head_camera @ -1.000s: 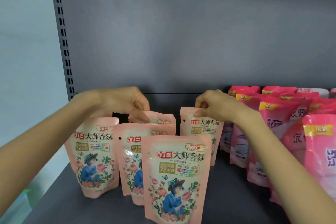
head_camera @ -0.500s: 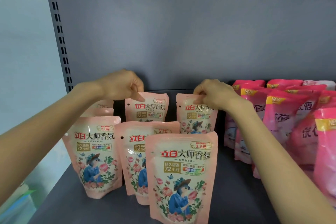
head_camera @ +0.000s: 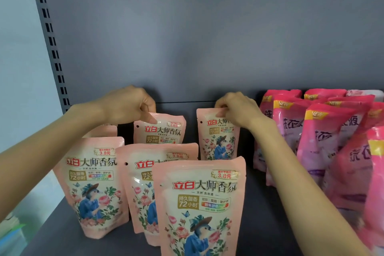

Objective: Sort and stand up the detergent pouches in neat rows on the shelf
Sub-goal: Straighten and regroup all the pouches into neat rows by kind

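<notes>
Two pale pink detergent pouches are held upright near the back edge of the shelf. The top seal of the middle back pouch is pinched in the left hand, its grip closed on the seal. The top of the back pouch beside it is pinched the same way in the right hand. Three more pale pouches are stood nearer the front edge, the foremost pouch overlapping the one behind it. Darker pink pouches are crowded toward the right end, several leaning. If the seals are released before the bases are settled flat, either back pouch is likely to slump forward. The front pouches could be knocked over by the forearms as they are drawn back.
</notes>
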Demonstrator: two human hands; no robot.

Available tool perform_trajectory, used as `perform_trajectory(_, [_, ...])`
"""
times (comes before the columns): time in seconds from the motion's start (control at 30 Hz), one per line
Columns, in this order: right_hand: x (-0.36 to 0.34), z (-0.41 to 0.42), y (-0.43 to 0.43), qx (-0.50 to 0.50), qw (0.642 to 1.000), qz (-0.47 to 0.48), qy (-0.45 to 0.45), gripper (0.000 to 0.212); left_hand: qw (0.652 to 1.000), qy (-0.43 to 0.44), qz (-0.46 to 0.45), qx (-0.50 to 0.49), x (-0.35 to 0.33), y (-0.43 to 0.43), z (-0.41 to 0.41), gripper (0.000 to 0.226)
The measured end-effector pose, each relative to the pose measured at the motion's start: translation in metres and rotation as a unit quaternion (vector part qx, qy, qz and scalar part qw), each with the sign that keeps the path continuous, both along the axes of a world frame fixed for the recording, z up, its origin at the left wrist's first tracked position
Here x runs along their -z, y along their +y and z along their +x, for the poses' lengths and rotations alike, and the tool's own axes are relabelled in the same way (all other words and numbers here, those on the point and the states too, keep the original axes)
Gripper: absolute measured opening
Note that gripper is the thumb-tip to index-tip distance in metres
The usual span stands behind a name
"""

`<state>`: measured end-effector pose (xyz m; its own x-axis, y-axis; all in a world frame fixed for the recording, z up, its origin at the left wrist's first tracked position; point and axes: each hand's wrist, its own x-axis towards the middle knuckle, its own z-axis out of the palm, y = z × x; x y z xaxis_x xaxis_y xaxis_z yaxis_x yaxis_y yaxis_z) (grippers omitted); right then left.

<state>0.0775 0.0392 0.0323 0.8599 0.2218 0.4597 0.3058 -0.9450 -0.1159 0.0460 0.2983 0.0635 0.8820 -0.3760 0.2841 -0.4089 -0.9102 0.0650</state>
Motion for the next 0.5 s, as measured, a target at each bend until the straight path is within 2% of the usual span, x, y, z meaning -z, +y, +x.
perform_trajectory(0.3, [0.007,0.011,0.007,-0.038,0.998,0.050,-0.012,0.015,0.998,0.017,-0.049,0.044,0.007,0.001,0.002,0.016])
perform_trajectory(0.5, [0.011,0.009,0.022,-0.073,0.995,0.074,0.001,0.016,0.992,0.093,-0.082,0.033,0.008,0.012,0.001,0.003])
